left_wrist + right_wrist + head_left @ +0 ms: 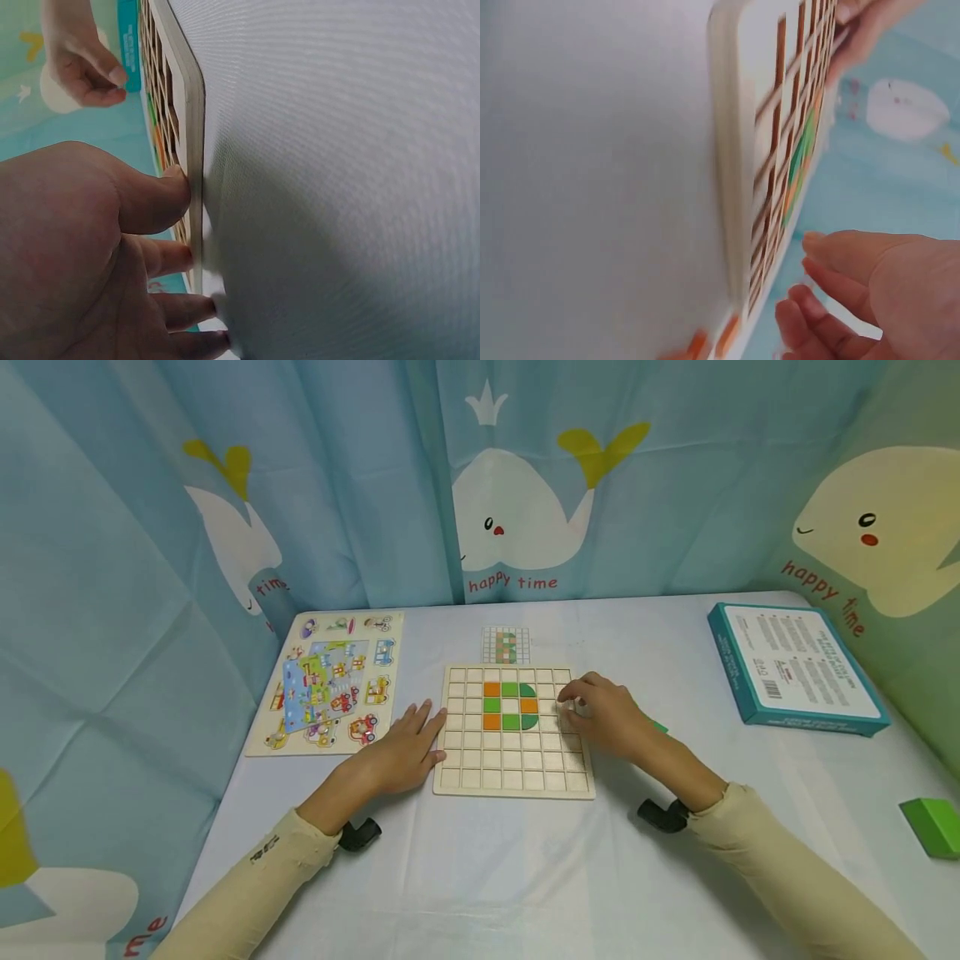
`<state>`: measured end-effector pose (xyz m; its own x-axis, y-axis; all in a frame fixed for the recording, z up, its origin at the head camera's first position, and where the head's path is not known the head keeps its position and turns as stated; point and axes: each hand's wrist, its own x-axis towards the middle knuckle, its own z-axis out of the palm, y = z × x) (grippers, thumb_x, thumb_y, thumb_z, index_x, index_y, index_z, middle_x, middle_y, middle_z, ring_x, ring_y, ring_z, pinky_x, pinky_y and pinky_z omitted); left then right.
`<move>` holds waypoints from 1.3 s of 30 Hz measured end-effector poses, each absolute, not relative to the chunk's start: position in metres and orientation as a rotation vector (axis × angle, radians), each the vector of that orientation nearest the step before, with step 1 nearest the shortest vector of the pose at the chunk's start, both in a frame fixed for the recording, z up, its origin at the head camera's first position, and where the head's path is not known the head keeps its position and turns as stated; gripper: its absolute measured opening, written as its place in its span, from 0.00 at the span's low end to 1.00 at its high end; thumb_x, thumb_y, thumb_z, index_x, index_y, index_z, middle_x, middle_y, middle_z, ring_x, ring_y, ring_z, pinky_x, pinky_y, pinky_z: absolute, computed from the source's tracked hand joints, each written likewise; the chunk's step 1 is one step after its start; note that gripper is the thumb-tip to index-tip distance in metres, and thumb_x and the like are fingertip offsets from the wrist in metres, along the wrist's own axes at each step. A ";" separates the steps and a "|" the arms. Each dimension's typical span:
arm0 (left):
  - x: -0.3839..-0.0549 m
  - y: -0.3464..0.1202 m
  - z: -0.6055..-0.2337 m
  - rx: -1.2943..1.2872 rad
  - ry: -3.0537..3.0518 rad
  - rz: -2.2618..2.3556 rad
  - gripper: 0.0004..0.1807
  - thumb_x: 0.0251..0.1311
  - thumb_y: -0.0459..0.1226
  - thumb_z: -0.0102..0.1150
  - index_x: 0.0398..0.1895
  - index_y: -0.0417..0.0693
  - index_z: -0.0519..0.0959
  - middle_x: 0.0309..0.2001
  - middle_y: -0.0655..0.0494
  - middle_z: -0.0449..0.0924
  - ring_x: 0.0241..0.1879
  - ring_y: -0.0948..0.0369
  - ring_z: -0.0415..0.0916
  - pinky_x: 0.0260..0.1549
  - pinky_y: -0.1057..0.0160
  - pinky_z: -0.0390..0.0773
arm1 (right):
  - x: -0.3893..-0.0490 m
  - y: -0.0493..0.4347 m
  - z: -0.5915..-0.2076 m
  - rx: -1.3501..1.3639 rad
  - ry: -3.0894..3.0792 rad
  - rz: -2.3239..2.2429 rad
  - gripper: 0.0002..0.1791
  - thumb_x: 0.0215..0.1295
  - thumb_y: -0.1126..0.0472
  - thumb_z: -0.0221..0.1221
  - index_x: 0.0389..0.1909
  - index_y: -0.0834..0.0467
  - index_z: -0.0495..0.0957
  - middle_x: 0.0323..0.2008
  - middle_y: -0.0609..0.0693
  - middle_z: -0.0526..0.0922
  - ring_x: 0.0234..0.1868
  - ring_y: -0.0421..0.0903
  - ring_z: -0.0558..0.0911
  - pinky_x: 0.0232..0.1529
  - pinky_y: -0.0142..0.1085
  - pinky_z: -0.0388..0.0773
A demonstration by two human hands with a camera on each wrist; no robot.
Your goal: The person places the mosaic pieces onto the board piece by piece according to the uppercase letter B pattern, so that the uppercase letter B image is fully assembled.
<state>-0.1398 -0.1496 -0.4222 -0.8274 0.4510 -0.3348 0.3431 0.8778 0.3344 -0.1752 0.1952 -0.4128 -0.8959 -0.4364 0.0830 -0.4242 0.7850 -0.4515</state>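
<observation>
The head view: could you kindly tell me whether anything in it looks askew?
The blue illustrated sheet on the pale wooden puzzle board at the left looks crooked, its left edge out of line with the board's. Orange and green tiles on the square wooden grid board sit neatly.

On the table (480, 877), a green thing (660, 726) is partly hidden by the right wrist (686, 777); near the right edge, a green block (930, 828) is cut off. Print on the box (802, 656) by the far right corner cannot be read. In the right wrist view, orange shapes (727, 336) are blurred.
</observation>
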 end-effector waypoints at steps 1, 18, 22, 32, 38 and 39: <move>-0.140 -0.150 -0.423 0.582 2.639 0.363 0.39 0.84 0.50 0.44 0.87 0.44 0.46 0.86 0.38 0.37 0.85 0.39 0.35 0.81 0.39 0.48 | -0.176 0.200 -0.411 -0.676 2.949 -0.733 0.12 0.73 0.66 0.64 0.54 0.63 0.82 0.52 0.61 0.81 0.52 0.58 0.82 0.53 0.57 0.75; -0.141 -0.150 -0.424 0.562 2.645 0.362 0.40 0.83 0.51 0.45 0.87 0.45 0.46 0.86 0.40 0.36 0.85 0.40 0.33 0.81 0.40 0.48 | -0.194 0.260 -0.419 -0.244 2.887 -0.676 0.21 0.77 0.57 0.61 0.58 0.71 0.76 0.50 0.70 0.76 0.48 0.63 0.78 0.44 0.54 0.78; -0.142 -0.150 -0.424 0.569 2.641 0.370 0.39 0.83 0.51 0.44 0.87 0.45 0.45 0.86 0.39 0.36 0.85 0.40 0.33 0.81 0.39 0.47 | -0.196 0.261 -0.418 -0.249 2.861 -0.667 0.19 0.78 0.59 0.60 0.57 0.71 0.77 0.47 0.69 0.78 0.46 0.61 0.79 0.44 0.51 0.79; -0.141 -0.149 -0.424 0.577 2.635 0.374 0.39 0.84 0.51 0.43 0.87 0.44 0.45 0.86 0.38 0.36 0.85 0.39 0.34 0.80 0.39 0.48 | -0.199 0.269 -0.414 -0.188 2.823 -0.653 0.22 0.76 0.60 0.62 0.62 0.70 0.74 0.54 0.72 0.78 0.51 0.65 0.78 0.52 0.57 0.82; -0.141 -0.149 -0.425 0.571 2.637 0.372 0.39 0.84 0.51 0.43 0.87 0.45 0.45 0.86 0.39 0.36 0.85 0.40 0.34 0.81 0.39 0.48 | -0.199 0.273 -0.416 -0.170 2.827 -0.649 0.20 0.78 0.62 0.60 0.62 0.73 0.75 0.54 0.72 0.76 0.51 0.65 0.78 0.52 0.57 0.82; -0.140 -0.149 -0.425 0.570 2.636 0.373 0.39 0.84 0.51 0.43 0.87 0.45 0.45 0.86 0.39 0.36 0.85 0.40 0.34 0.81 0.40 0.48 | -0.199 0.274 -0.416 -0.173 2.828 -0.650 0.20 0.78 0.62 0.59 0.62 0.73 0.76 0.53 0.72 0.76 0.51 0.64 0.78 0.52 0.57 0.82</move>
<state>-0.1405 -0.1488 -0.4249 -0.8295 0.4435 -0.3394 0.3320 0.8803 0.3390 -0.1987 0.2738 -0.4159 -0.9655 -0.1664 -0.2004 -0.0622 0.8944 -0.4430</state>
